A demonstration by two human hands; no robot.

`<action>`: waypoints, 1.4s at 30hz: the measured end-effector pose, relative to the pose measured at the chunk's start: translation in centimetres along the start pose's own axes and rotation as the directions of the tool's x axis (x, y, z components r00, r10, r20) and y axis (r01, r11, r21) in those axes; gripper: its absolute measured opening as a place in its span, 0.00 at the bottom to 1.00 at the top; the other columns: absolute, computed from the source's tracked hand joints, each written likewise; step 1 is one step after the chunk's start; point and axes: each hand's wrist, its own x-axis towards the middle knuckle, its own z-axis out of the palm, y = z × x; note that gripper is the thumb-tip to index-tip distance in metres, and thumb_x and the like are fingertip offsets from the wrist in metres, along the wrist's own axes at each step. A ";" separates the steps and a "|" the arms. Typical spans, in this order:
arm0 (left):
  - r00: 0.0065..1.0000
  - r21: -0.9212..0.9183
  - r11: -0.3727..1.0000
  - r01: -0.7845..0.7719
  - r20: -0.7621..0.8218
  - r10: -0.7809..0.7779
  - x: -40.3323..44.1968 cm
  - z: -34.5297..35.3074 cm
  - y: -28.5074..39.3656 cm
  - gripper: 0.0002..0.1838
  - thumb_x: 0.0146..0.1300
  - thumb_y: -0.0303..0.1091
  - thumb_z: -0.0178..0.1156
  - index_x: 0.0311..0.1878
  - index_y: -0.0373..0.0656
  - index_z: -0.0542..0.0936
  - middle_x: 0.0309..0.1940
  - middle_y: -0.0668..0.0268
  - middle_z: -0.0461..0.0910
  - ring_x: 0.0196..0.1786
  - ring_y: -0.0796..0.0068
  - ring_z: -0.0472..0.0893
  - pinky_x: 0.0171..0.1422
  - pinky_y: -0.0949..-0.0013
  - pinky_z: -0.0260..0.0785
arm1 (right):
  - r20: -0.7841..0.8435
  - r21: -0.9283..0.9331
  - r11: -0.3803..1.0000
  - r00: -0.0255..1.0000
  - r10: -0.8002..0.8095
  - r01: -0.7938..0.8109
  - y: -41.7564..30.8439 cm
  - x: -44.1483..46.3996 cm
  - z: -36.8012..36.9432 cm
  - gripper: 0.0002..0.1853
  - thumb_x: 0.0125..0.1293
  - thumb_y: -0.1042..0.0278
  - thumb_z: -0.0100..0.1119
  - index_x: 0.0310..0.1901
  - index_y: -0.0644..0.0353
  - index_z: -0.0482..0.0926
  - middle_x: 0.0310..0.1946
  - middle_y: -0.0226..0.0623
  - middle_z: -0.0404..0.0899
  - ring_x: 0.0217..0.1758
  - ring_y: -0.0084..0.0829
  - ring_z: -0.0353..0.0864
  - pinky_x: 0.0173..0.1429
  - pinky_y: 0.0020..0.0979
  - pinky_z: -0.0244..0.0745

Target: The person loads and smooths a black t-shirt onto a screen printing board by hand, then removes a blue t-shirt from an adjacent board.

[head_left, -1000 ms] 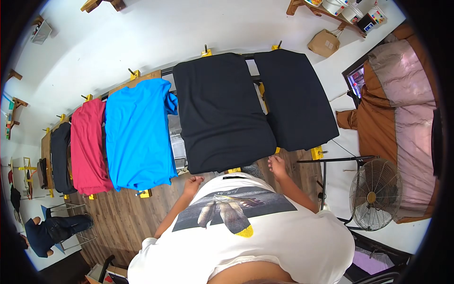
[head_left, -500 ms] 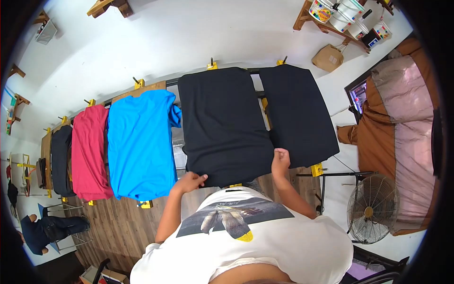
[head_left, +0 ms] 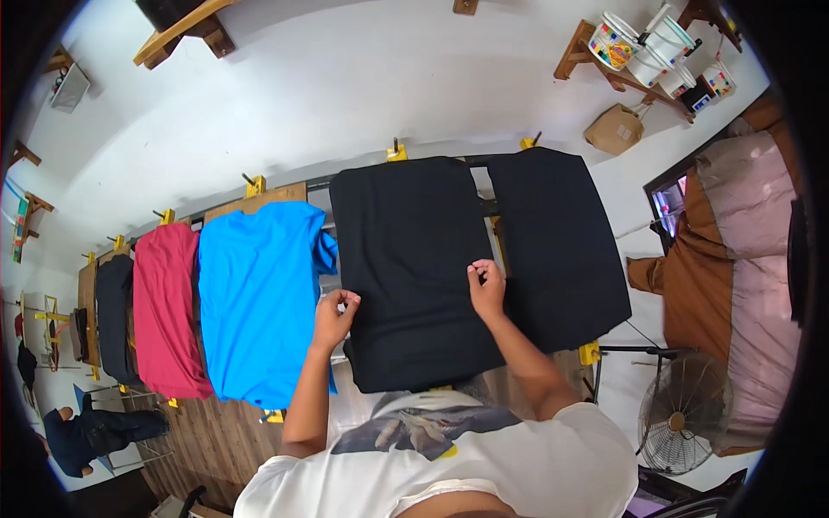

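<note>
A black shirt lies over the board straight before me, with soft creases across its lower half. My left hand is at its left edge, fingers curled together; whether they pinch the cloth is too small to tell. Over its right edge is my right hand, thumb and fingers bent close; contact with the cloth cannot be made out. Another black shirt covers the board to the right. To the left lie a blue shirt, a red shirt and a dark shirt.
Yellow clamps line the rack's far side. A fan stands at the right, below a brown and pink curtain. White buckets sit on a wall shelf. Another person is at the lower left.
Both my hands have moved forward from the near edge of the middle black shirt to its sides, farther up. The view has shifted, so the shirts appear lower.
</note>
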 end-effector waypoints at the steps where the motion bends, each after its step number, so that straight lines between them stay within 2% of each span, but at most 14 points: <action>1: 0.996 -0.017 0.997 -0.069 -0.065 0.068 1.6 0.0 -0.4 0.11 0.73 0.35 0.67 0.40 0.35 0.86 0.34 0.59 0.88 0.36 0.73 0.86 0.41 0.67 0.76 | 0.025 -0.013 1.000 1.000 -0.003 0.003 0.9 1.7 0.7 0.07 0.69 0.68 0.72 0.42 0.58 0.82 0.30 0.32 0.80 0.34 0.32 0.78 0.42 0.34 0.73; 5: 0.963 0.029 0.974 -0.223 -0.146 0.225 8.9 -0.1 -0.8 0.09 0.73 0.32 0.67 0.41 0.34 0.86 0.37 0.59 0.89 0.41 0.71 0.88 0.48 0.67 0.78 | 0.103 -0.054 0.957 0.955 -0.279 0.285 3.8 11.7 3.6 0.07 0.68 0.71 0.70 0.41 0.59 0.80 0.34 0.36 0.80 0.39 0.38 0.80 0.47 0.38 0.75; 6: 0.986 -0.017 0.990 -0.138 -0.098 0.136 10.7 -0.7 0.4 0.09 0.73 0.31 0.67 0.42 0.33 0.86 0.38 0.59 0.90 0.45 0.72 0.89 0.50 0.67 0.78 | 0.112 -0.033 0.958 0.954 -0.278 0.283 4.9 14.7 4.9 0.06 0.68 0.70 0.70 0.41 0.58 0.80 0.36 0.37 0.80 0.41 0.41 0.80 0.48 0.41 0.76; 8: 0.948 0.006 0.964 -0.265 -0.181 0.262 15.2 -0.3 0.3 0.09 0.73 0.32 0.67 0.43 0.33 0.86 0.38 0.60 0.90 0.46 0.72 0.88 0.50 0.67 0.78 | 0.098 -0.060 0.961 0.960 -0.262 0.269 7.3 19.8 7.6 0.07 0.69 0.69 0.69 0.43 0.58 0.81 0.40 0.39 0.81 0.46 0.47 0.81 0.52 0.45 0.77; 13: 0.945 -0.028 0.979 -0.201 -0.270 0.186 25.7 0.2 -0.8 0.10 0.72 0.35 0.68 0.45 0.36 0.88 0.38 0.55 0.89 0.43 0.62 0.90 0.50 0.64 0.79 | 0.057 -0.122 0.985 0.992 -0.115 0.121 7.9 26.5 11.8 0.09 0.73 0.66 0.66 0.51 0.56 0.83 0.48 0.42 0.83 0.56 0.49 0.83 0.58 0.47 0.79; 16: 0.958 0.058 0.996 -0.060 -0.278 0.074 30.5 0.5 -2.8 0.14 0.74 0.40 0.67 0.47 0.37 0.88 0.42 0.53 0.89 0.46 0.56 0.90 0.52 0.59 0.80 | 0.110 -0.232 0.968 0.991 -0.076 0.100 7.7 27.7 13.2 0.10 0.75 0.66 0.63 0.53 0.54 0.83 0.50 0.41 0.83 0.59 0.51 0.83 0.60 0.47 0.79; 18: 0.861 0.355 0.913 -0.203 -0.379 0.339 33.4 1.3 -5.0 0.17 0.75 0.44 0.65 0.48 0.38 0.89 0.46 0.51 0.88 0.48 0.49 0.89 0.54 0.54 0.80 | 0.154 -0.278 0.952 0.984 -0.090 0.130 7.5 28.1 13.8 0.10 0.75 0.66 0.63 0.55 0.54 0.83 0.51 0.42 0.84 0.60 0.52 0.82 0.61 0.47 0.79; 21: 0.841 0.379 0.899 -0.220 -0.393 0.371 36.7 2.3 -7.9 0.19 0.75 0.47 0.65 0.47 0.38 0.89 0.43 0.50 0.89 0.47 0.43 0.88 0.55 0.50 0.79 | 0.184 -0.299 0.953 0.983 0.005 0.051 7.5 29.3 14.4 0.09 0.76 0.66 0.61 0.54 0.54 0.84 0.51 0.41 0.84 0.59 0.52 0.82 0.60 0.47 0.79; 22: 0.845 0.375 0.903 -0.211 -0.395 0.362 37.0 2.4 -7.7 0.19 0.75 0.47 0.65 0.47 0.38 0.89 0.43 0.50 0.89 0.47 0.43 0.88 0.55 0.50 0.79 | 0.151 -0.331 0.939 0.988 -0.042 0.091 8.0 29.7 14.7 0.09 0.76 0.66 0.61 0.54 0.54 0.84 0.50 0.42 0.85 0.57 0.53 0.84 0.58 0.47 0.80; 24: 0.978 0.216 0.974 0.063 -0.207 -0.017 37.3 2.4 -7.8 0.20 0.74 0.48 0.66 0.47 0.37 0.89 0.38 0.49 0.89 0.45 0.43 0.88 0.53 0.51 0.79 | 0.128 -0.362 0.924 0.988 -0.084 0.125 8.9 30.4 15.2 0.09 0.77 0.65 0.61 0.53 0.55 0.84 0.49 0.43 0.86 0.55 0.53 0.85 0.56 0.47 0.81; 27: 0.973 0.049 0.993 0.111 -0.207 -0.099 38.9 2.9 -9.1 0.22 0.73 0.50 0.67 0.44 0.36 0.88 0.34 0.48 0.89 0.42 0.44 0.88 0.52 0.52 0.79 | 0.221 -0.299 0.952 0.966 0.132 -0.062 10.4 32.4 16.4 0.10 0.79 0.62 0.58 0.53 0.54 0.84 0.47 0.45 0.88 0.53 0.56 0.86 0.55 0.53 0.81; 30: 0.981 0.189 0.979 0.078 -0.187 -0.043 40.3 2.3 -8.8 0.22 0.74 0.50 0.67 0.41 0.35 0.87 0.35 0.48 0.88 0.42 0.46 0.88 0.51 0.52 0.78 | 0.246 -0.216 0.972 0.958 0.149 -0.096 12.2 34.2 17.2 0.11 0.80 0.62 0.57 0.53 0.57 0.83 0.44 0.53 0.88 0.51 0.58 0.87 0.55 0.53 0.81; 36: 0.949 0.194 0.979 0.065 -0.314 -0.001 41.2 1.5 -9.1 0.22 0.74 0.50 0.66 0.40 0.36 0.86 0.35 0.47 0.88 0.42 0.46 0.88 0.51 0.52 0.78 | 0.336 -0.217 0.976 0.940 0.061 0.014 11.9 38.3 19.2 0.11 0.79 0.62 0.60 0.51 0.58 0.85 0.44 0.51 0.89 0.52 0.56 0.87 0.56 0.52 0.80; 42: 0.911 0.209 0.976 0.054 -0.411 0.037 43.1 2.0 -8.8 0.21 0.74 0.50 0.66 0.41 0.38 0.87 0.36 0.48 0.88 0.43 0.44 0.87 0.51 0.50 0.78 | 0.278 -0.350 0.935 0.948 0.158 -0.053 11.6 38.5 20.3 0.09 0.77 0.66 0.62 0.49 0.61 0.87 0.43 0.47 0.91 0.49 0.49 0.90 0.55 0.45 0.81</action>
